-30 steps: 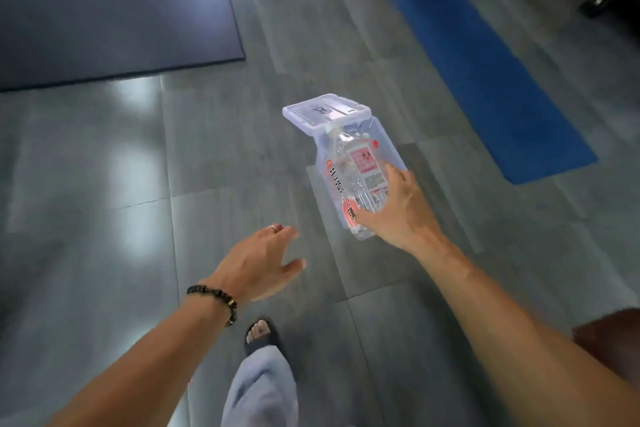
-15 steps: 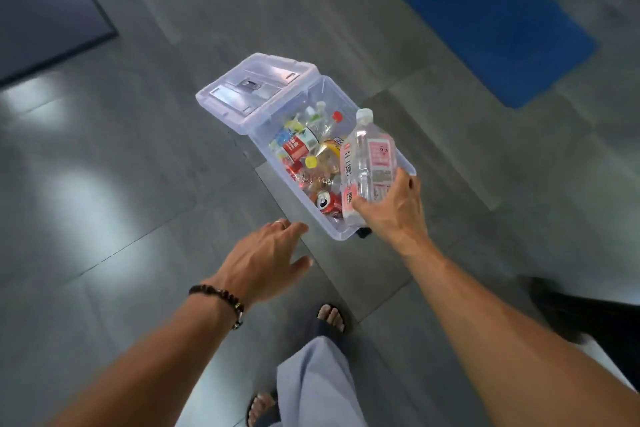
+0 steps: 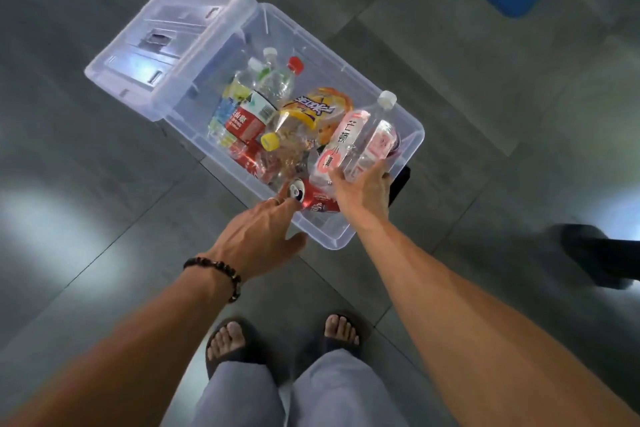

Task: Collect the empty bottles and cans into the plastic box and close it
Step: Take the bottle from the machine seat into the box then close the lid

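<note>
Lowering the clear bottle point(image 3: 363, 139) into the plastic box point(image 3: 414, 133), your right hand point(image 3: 363, 194) is clamped around its base, the bottle tilted over the box's near right corner. Your left hand point(image 3: 263, 236) is spread, fingers loose, resting at the near rim beside a red can point(image 3: 311, 199), gripping nothing. The box sits on the floor point(image 3: 104, 218), already heaped with bottles and cans; its lid point(image 3: 169, 45) hangs back off the far edge. Let go too high and the bottle may bounce off the heap and roll out over the rim. A pile standing proud of the rim could also stop the lid from seating
</note>
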The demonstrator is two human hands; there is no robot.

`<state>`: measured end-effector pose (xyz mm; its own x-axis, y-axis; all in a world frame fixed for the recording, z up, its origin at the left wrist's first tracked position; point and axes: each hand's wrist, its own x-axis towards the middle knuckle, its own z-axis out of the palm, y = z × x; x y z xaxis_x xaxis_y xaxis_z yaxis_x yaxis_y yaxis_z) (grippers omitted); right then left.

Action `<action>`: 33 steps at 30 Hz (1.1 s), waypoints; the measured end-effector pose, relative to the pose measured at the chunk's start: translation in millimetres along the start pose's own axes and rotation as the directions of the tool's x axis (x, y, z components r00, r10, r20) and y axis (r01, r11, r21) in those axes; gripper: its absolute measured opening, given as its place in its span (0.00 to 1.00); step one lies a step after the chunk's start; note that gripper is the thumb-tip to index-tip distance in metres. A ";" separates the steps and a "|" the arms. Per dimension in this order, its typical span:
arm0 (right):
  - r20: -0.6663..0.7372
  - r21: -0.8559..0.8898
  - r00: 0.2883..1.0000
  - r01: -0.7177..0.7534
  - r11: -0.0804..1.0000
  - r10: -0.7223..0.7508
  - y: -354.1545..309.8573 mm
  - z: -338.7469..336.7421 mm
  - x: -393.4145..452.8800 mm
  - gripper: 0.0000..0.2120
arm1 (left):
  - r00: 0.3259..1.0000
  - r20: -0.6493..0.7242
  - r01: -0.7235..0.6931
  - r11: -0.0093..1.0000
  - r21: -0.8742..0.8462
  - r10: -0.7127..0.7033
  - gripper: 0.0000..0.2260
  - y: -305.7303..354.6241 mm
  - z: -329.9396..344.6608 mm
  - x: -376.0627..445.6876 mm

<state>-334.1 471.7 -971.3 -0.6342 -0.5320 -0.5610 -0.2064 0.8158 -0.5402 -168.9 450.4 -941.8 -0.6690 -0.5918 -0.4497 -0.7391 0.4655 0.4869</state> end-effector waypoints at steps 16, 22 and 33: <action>0.148 -0.059 0.984 0.106 0.993 -0.096 -110.7 -7.5 -23.9 0.27 | 0.998 -0.034 0.045 0.999 0.013 -0.045 0.24 -50.9 -123.7 -20.4; 0.169 -0.012 0.982 0.090 0.996 -0.087 -208.3 87.1 2.8 0.29 | 0.999 -0.015 0.034 0.998 0.058 -0.034 0.23 -152.7 -183.5 21.5; -0.165 -0.033 0.979 -0.127 0.991 0.119 -269.9 210.5 83.1 0.29 | 0.991 0.090 -0.106 0.992 0.072 0.099 0.24 -289.5 -201.3 131.3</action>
<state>-174.2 159.5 -1004.2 -0.7688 -0.3858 -0.5100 -0.1490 0.8836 -0.4439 -26.9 105.4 -991.0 -0.7435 -0.4810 -0.4646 -0.6677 0.5721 0.4763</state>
